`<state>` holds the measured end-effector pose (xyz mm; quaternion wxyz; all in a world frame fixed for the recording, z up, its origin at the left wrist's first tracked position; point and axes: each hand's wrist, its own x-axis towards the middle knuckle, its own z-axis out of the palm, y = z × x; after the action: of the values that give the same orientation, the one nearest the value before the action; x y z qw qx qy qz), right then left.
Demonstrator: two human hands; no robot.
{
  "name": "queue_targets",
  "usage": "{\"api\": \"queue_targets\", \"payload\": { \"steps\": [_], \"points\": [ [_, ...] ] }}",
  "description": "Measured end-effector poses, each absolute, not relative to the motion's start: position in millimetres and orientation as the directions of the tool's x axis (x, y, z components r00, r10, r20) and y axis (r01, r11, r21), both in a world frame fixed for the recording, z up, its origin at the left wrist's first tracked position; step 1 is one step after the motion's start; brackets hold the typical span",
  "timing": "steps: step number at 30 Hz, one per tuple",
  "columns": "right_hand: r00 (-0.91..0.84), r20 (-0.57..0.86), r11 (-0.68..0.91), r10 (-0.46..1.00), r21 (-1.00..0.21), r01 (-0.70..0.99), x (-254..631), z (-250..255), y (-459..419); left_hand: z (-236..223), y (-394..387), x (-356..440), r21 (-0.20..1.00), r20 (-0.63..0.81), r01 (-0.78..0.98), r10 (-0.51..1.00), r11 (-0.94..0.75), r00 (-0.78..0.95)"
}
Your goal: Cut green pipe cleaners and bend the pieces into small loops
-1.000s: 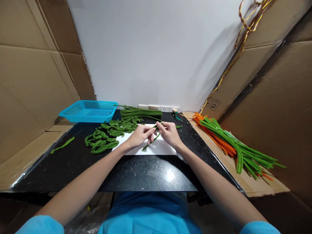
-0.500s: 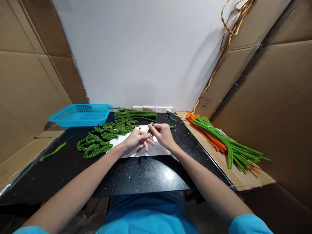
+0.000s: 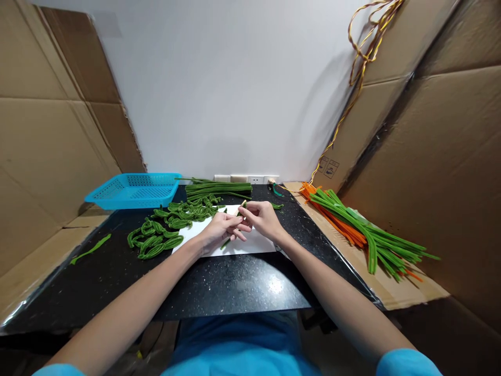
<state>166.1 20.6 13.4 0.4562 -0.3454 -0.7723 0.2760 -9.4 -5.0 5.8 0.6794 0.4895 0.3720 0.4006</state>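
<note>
Over a white sheet (image 3: pixel 256 244) my two hands meet. Pinched in my left hand (image 3: pixel 219 228) is a thin pale wooden stick (image 3: pixel 237 211), which slants up toward the right. The thumb and index finger of my right hand (image 3: pixel 264 217) close on a dark green pipe cleaner (image 3: pixel 225 244) beside the stick's top end; the pipe cleaner's other end pokes out below my left fingers. My fingers cover its middle, so how it runs around the stick is hidden. Left of the sheet lie several looped green pipe-cleaner pieces (image 3: pixel 151 244).
Behind the sheet lies a bundle of straight dark green pipe cleaners (image 3: pixel 219 190). A blue basket (image 3: pixel 133 201) stands back left. Light green pipe cleaners (image 3: pixel 364 224) and orange ones (image 3: pixel 344 228) rest on cardboard at right. Cardboard walls flank the black tabletop (image 3: pixel 235 282).
My hands stay together over the sheet, with only small finger shifts around the stick and pipe cleaner. The whole view has shifted slightly.
</note>
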Motion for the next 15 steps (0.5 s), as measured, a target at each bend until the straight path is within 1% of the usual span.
{"api": "queue_targets", "payload": {
  "steps": [3,4,6,9,12,15],
  "points": [
    [-0.315,0.458,0.508,0.831,-0.856,0.095,167.3,11.4,24.9,8.1,-5.2,-9.1,0.955,-0.113,-0.215,0.920,0.205,0.376],
    [-0.309,0.449,0.486,0.838,-0.873,0.048,167.4,10.9,26.0,8.8,-5.3,-9.5,0.954,-0.109,-0.222,0.922,0.202,0.371],
    [-0.307,0.439,0.463,0.844,-0.886,0.007,167.4,10.6,27.3,9.5,-5.2,-10.5,0.955,-0.098,-0.228,0.924,0.192,0.370],
    [-0.306,0.428,0.454,0.851,-0.891,0.018,167.4,11.2,26.7,9.0,-4.7,-11.5,0.959,-0.088,-0.219,0.925,0.179,0.371],
    [-0.264,0.450,0.479,0.853,-0.877,0.051,167.5,10.7,24.7,7.4,-3.9,-11.1,0.970,-0.072,-0.191,0.926,0.152,0.372],
    [-0.253,0.512,0.557,0.821,-0.816,0.155,167.2,7.6,23.5,6.2,-2.9,-10.4,0.991,-0.017,-0.113,0.918,0.067,0.395]
  ]
}}
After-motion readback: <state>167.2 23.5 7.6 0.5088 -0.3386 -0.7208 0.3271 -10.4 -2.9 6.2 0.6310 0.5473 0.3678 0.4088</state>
